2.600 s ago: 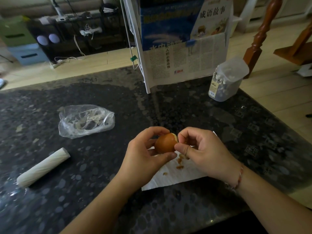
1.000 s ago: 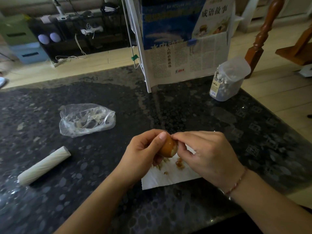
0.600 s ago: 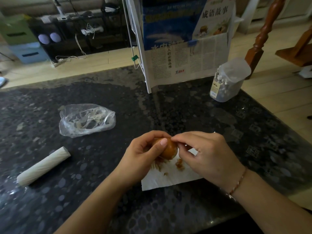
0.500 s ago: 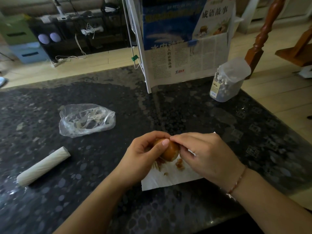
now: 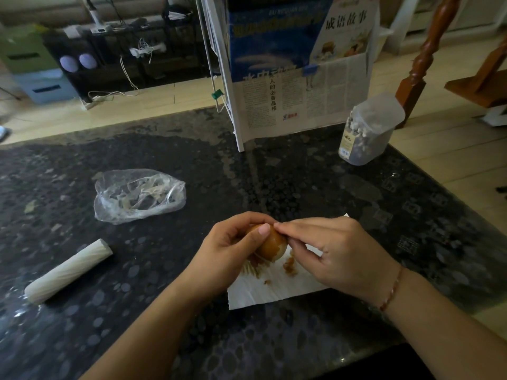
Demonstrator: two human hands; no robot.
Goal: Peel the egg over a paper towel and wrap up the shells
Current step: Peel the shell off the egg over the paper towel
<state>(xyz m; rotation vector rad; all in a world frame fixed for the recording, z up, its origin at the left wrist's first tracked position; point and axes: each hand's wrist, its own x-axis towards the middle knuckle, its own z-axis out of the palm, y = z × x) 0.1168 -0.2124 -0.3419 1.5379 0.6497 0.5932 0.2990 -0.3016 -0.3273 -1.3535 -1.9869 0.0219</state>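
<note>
A brown egg (image 5: 271, 246) is held just above a white paper towel (image 5: 274, 287) that lies on the dark speckled table. My left hand (image 5: 227, 250) grips the egg from the left, thumb across its top. My right hand (image 5: 337, 256) pinches at the egg's upper right side with thumb and fingertips. A pale peeled patch shows at the egg's lower end. Brown shell bits (image 5: 289, 267) lie scattered on the towel under the egg. My hands hide part of the towel.
A crumpled clear plastic bag (image 5: 138, 194) lies to the left, and a white roll (image 5: 67, 271) nearer the left front. A clear jar of white pieces (image 5: 366, 133) and a standing newspaper rack (image 5: 290, 78) are at the back. The table edge runs along the right.
The egg has been turned in my left hand and lowered closer to the towel. More shell bits lie on the towel than 2.6 s ago. My right fingers shifted to the egg's top.
</note>
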